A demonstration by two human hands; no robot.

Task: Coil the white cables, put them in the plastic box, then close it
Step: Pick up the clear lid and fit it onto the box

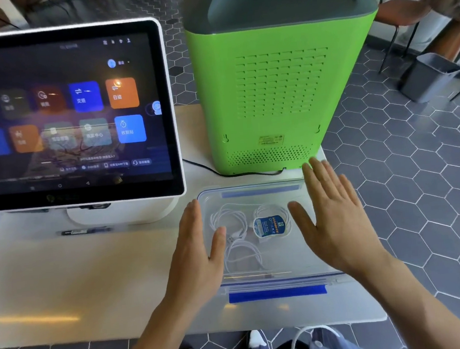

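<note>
Pressing flat palms (199, 249) on clear lid (261, 191)

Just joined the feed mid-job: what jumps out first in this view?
The big green machine at the back right of the table, and the lit touchscreen at the left. In front, both hands, left and right, lie flat on the clear plastic box, with coiled white cables inside.
</note>
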